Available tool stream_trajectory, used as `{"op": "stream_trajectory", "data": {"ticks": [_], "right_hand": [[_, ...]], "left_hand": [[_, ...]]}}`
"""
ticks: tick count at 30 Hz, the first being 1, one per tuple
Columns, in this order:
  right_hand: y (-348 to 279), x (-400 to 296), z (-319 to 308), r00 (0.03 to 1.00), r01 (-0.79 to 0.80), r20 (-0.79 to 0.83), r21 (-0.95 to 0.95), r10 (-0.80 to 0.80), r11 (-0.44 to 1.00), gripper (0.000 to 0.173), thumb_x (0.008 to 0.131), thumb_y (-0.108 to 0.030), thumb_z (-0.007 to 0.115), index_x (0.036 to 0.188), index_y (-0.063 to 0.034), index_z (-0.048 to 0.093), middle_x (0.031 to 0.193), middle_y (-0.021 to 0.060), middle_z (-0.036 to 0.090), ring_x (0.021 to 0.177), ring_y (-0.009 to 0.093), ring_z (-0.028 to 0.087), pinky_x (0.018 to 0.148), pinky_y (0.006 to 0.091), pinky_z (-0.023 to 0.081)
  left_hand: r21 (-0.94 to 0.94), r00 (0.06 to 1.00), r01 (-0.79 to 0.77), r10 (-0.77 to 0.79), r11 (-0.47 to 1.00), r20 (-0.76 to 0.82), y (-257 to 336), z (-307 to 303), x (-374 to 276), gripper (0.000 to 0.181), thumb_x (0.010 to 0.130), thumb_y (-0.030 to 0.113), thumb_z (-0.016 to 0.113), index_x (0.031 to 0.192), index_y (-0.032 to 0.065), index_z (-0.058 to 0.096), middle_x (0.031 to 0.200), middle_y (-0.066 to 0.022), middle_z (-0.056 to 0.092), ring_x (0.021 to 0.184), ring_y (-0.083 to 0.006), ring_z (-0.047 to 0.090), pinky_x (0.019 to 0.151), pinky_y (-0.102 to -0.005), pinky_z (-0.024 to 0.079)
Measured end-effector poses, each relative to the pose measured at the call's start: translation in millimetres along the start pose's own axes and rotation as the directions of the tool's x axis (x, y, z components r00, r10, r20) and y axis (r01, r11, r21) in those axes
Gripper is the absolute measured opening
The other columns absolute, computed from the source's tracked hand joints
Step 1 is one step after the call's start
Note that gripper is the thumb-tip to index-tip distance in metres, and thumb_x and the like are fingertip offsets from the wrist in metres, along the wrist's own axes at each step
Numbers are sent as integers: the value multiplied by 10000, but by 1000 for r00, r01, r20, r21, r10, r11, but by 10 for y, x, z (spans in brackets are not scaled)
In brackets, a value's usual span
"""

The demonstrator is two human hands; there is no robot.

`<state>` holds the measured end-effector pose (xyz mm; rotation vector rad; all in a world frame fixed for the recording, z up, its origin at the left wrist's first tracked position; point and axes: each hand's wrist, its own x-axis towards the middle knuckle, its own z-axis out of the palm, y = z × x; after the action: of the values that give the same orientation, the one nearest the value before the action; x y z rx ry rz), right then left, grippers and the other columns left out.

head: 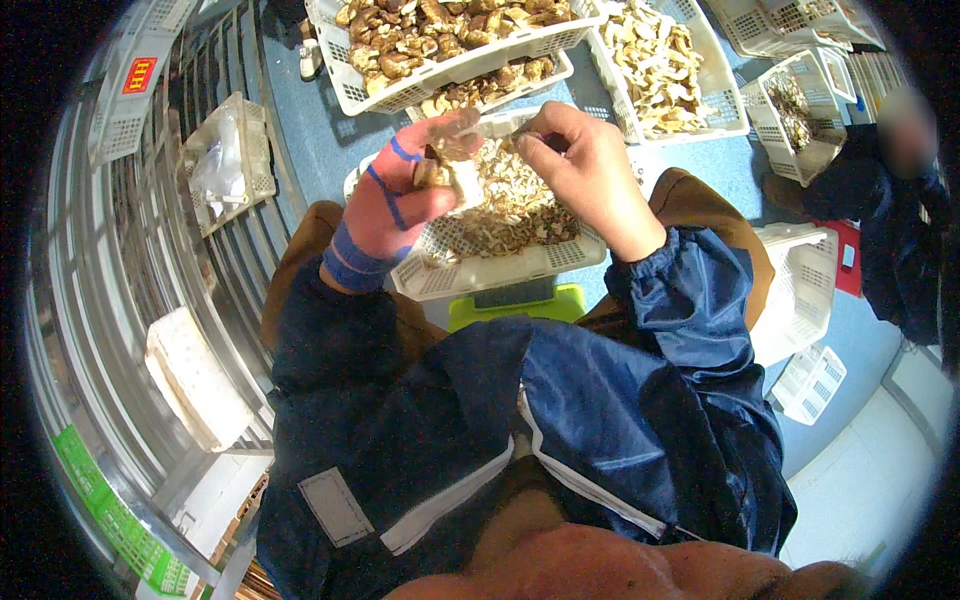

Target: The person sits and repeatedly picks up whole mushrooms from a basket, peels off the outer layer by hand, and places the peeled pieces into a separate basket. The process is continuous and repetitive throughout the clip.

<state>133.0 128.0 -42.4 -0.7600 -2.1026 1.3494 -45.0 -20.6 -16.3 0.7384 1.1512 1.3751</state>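
Note:
My left hand (382, 199) wears a pink glove with blue stripes and grips a brown and white mushroom (431, 172); glare washes out part of it. Bare, my right hand (581, 169) has its thumb and forefinger pinched on a small dark piece (515, 140), too little of which shows to name it. Both hands are above a white perforated plastic crate (495, 274) between my knees. Pale mushroom slices and trimmings (517, 180) fill much of it, with darker scraps (517, 229) along the near side.
Whole brown mushrooms (450, 30) fill a crate (465, 71) ahead, stacked over another. Pale slices (652, 67) lie in a crate (724, 109) right of it. Metal slatted racking (135, 247) runs along my left. A person (892, 217) is at the right, near another crate (795, 277).

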Motion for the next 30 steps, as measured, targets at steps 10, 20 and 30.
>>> {"op": "stream_trajectory", "data": {"ticks": [10, 20, 30], "right_hand": [[-284, -31, -61, 959, 211, 146, 205, -243, 956, 157, 851, -104, 740, 784, -17, 627, 899, 100, 649, 910, 234, 627, 803, 354, 486], [-255, -57, -29, 940, 326, 76, 77, -331, 942, 160, 829, -128, 697, 791, -13, 593, 838, 156, 621, 802, 369, 627, 702, 425, 514], [-311, -109, -22, 949, 304, 142, -163, -283, 939, 90, 847, -95, 720, 847, -34, 654, 878, 124, 681, 815, 328, 670, 703, 385, 531]], "left_hand": [[-352, 1000, -9, 1, 936, -22, -129, -13, 91, 687, 701, -40, 528, 1385, 3, 483, 1402, -112, 555, 1310, -247, 519, 1138, -373, 386], [652, 940, -254, 342, 714, -8, -97, 81, 54, 611, 769, -52, 613, 1367, 43, 532, 1286, -131, 619, 1209, -253, 578, 1036, -343, 444], [901, 851, -365, 478, 236, 220, -106, 121, 78, 608, 713, -27, 638, 1312, 60, 584, 1249, -157, 624, 1154, -357, 576, 1019, -428, 457]]}}
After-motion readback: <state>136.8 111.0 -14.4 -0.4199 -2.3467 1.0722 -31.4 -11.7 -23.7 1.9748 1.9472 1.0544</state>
